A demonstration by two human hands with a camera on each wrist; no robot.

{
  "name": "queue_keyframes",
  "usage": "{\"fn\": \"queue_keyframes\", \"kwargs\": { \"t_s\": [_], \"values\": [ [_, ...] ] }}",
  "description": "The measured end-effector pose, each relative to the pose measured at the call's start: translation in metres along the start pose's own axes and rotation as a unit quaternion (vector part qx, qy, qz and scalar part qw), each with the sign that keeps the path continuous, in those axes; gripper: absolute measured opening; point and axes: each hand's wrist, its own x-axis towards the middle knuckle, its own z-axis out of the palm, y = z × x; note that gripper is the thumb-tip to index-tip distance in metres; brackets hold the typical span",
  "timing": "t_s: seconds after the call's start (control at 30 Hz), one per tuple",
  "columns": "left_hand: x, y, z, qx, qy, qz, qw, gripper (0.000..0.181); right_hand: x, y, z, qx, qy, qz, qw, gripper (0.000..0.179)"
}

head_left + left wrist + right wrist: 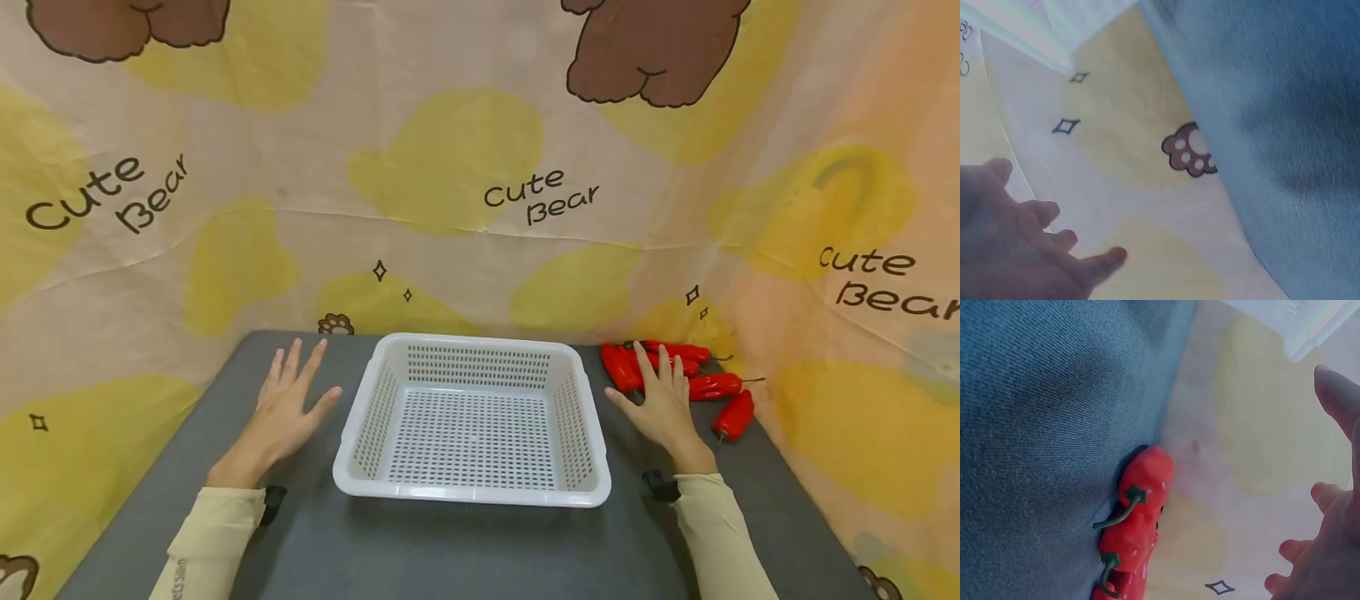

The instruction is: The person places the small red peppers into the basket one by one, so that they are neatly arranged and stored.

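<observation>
A white perforated plastic basket [472, 492] stands on the grey table between my two hands. To its left, my left hand [283, 417] hovers with fingers spread and holds nothing. On the other side, my right hand [662, 412] is likewise spread, with nothing in its grasp. Beyond and beside that hand lie several red chili peppers [716, 386]; its fingers hide part of them in the head view. The right wrist view shows peppers [1147, 475] with green stems lying on the cloth-like table surface, apart from the fingers.
A printed curtain [450, 167] with bears and lettering hangs along the back and sides of the grey table [480, 550]. One pepper [733, 416] lies nearest the table's right edge. Both wrists carry dark straps.
</observation>
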Motion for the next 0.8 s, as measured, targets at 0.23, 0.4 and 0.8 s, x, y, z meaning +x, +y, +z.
{"fn": "queue_keyframes", "kwargs": {
  "t_s": [0.23,0.4,0.8],
  "values": [
    [0.007,0.007,0.009,-0.054,-0.007,0.032,0.9980,0.082,0.009,0.006,-0.003,0.014,-0.008,-0.008,0.9998,0.101],
    [0.012,0.011,0.013,-0.119,-0.031,0.040,0.9916,0.078,0.017,0.010,-0.002,0.033,-0.016,-0.011,0.9993,0.100],
    [0.015,0.014,0.023,-0.242,-0.074,0.093,0.9630,0.077,0.027,0.023,0.006,0.087,-0.038,-0.045,0.9945,0.095]
  ]
}}
